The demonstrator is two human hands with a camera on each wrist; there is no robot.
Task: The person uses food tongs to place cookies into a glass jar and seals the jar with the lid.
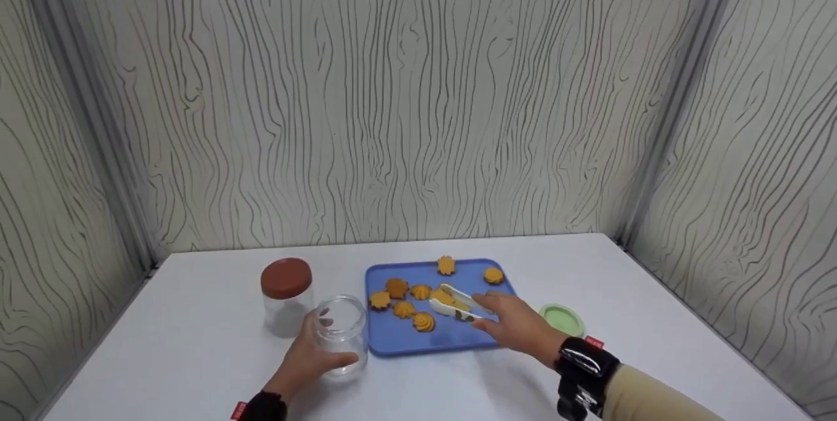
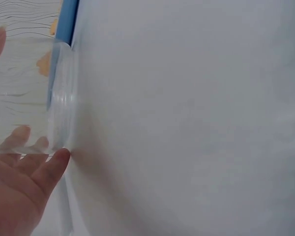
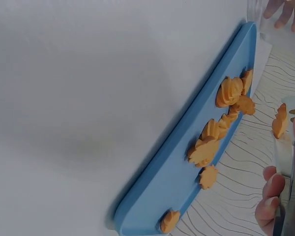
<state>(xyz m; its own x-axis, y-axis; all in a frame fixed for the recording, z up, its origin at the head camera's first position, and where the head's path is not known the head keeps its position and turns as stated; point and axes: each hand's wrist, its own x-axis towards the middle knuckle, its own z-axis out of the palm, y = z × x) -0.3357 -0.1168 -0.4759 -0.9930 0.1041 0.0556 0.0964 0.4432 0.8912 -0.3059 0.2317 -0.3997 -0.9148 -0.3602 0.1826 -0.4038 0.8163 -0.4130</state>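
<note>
Left hand (image 1: 310, 352) grasps clear, lidless, cylindrical jar (image 1: 343, 339); no contents visible inside. Right hand (image 1: 516, 323) grips white tongs (image 1: 449, 310) pinching one golden, scalloped biscuit (image 3: 280, 121). Progress judged early: one picked up, several golden biscuits (image 1: 423, 322) left on blue rectangular tray (image 1: 392, 340), left of right hand.

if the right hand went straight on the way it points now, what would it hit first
In the head view, the tongs in the right hand line up first with the cookie just beyond their tips; they look raised above the tray, though, so they may pass over it.
</note>
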